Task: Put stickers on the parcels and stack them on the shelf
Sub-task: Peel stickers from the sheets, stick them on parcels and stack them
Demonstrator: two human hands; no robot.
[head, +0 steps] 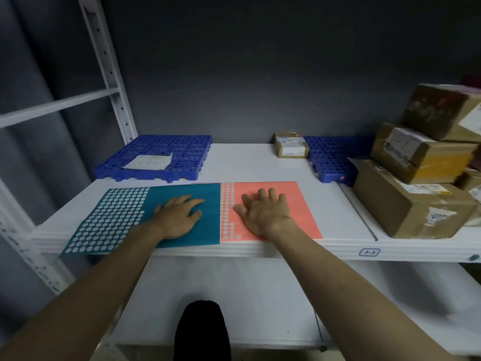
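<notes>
Two sticker sheets lie side by side at the front of the white shelf. The teal sheet has many round holes where stickers are gone. The pink sheet has a few columns of holes at its left. My left hand rests flat on the teal sheet, fingers apart. My right hand lies flat on the pink sheet, fingers spread. A small cardboard parcel stands at the back. Brown parcels are stacked at the right.
Two blue perforated plastic pallets sit at the back: the left pallet with a white paper on it, the right pallet beside the parcel stack. A lower white shelf lies below. The white upright stands at left.
</notes>
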